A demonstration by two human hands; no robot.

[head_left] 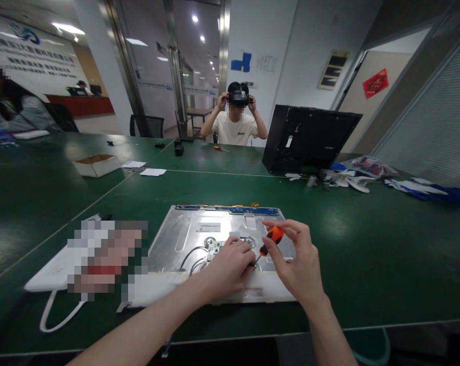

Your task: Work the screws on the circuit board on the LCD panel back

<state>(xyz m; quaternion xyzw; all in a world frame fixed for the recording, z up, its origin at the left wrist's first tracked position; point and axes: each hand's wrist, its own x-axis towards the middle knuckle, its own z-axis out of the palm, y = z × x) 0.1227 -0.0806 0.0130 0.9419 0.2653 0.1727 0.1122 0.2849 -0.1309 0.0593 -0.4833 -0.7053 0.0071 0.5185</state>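
Observation:
A flat metal panel [188, 229], like the back of a display screen, lies on the green table in front of me, with a blue circuit strip [230, 209] along its far edge. Near its middle sit a small circuit board [213, 247] and dark cables [192, 254]. My right hand [300, 259] grips an orange and black screwdriver [274, 235] by its handle, the shaft slanting down to the left. Beside its tip, my left hand [233, 262] rests over the board with fingers curled; whatever they hold is hidden. The screwdriver's very tip is hard to make out.
To the left lies a white device [50, 267] with a white cable [49, 315], partly blurred. Farther off are an open box [96, 165], papers [152, 172], a second screwdriver [220, 148] and a large black monitor casing [310, 140]. A person [235, 122] sits opposite, both hands at a headset.

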